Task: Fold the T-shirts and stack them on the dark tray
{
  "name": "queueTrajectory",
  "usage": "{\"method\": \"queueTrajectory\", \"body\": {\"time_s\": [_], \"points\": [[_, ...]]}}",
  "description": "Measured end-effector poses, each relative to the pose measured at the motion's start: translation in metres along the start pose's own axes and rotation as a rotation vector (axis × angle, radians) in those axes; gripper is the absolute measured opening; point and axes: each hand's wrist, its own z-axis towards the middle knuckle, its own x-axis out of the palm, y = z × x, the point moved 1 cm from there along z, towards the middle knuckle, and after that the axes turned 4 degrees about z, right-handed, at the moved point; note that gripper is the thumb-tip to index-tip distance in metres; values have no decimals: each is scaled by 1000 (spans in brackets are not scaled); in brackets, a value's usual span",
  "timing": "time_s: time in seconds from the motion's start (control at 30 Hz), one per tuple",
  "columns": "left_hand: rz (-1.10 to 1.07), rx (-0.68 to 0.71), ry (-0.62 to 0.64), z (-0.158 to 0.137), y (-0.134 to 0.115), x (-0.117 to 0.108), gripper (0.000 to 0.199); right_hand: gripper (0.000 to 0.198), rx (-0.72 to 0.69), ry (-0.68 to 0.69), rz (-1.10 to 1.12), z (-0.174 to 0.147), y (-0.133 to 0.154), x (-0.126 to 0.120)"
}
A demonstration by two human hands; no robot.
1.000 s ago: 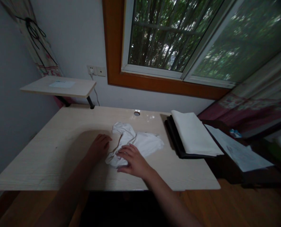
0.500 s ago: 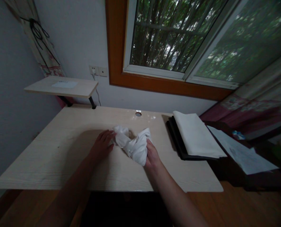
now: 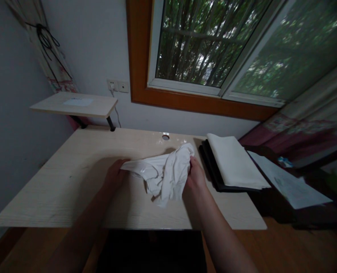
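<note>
White cloth (image 3: 171, 174), one: crumpled, many-folded, spread between two hands over the middle of a pale wood-grain desk (image 3: 43, 193); loose folds drooping toward the near edge; contact with the desktop not possible to tell.

Left hand (image 3: 114, 176): fingers pinched together on the narrow left end of the cloth.

Right hand (image 3: 196, 176): closed on the right side of the cloth, below its raised upper corner; fingertips partly hidden by fabric.

Round hole (image 3: 165, 137), one: near the far edge of the desk, beyond the cloth.

Folded white sheet (image 3: 233, 163), one: atop flat black items (image 3: 209, 163), near the right hand.

Raised shelf (image 3: 49, 103), one: far left corner, on black posts, bearing a white paper slip (image 3: 78, 102).

Window (image 3: 199, 49), brown-framed: above the desk.
</note>
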Motion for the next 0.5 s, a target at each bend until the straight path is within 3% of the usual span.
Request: {"method": "queueTrajectory", "body": {"time_s": [0.13, 0.2, 0.27, 0.4, 0.5], "points": [[-82, -176, -135, 2, 2, -3, 38, 30, -31, -215, -45, -7, -6, -12], [-110, -263, -200, 2, 4, -5, 36, 27, -77, -191, -155, -20, -4, -7], [-118, -322, -258, 3, 6, -8, 34, 24, -84, -15, -255, -35, -2, 3], [-124, -350, -320, 5, 10, -12, 31, 28, -156, 641, -467, -61, 2, 24], [-150, -373, -342, 6, 11, -13, 31, 63, -289, 985, -686, -74, -1, 33]]}}
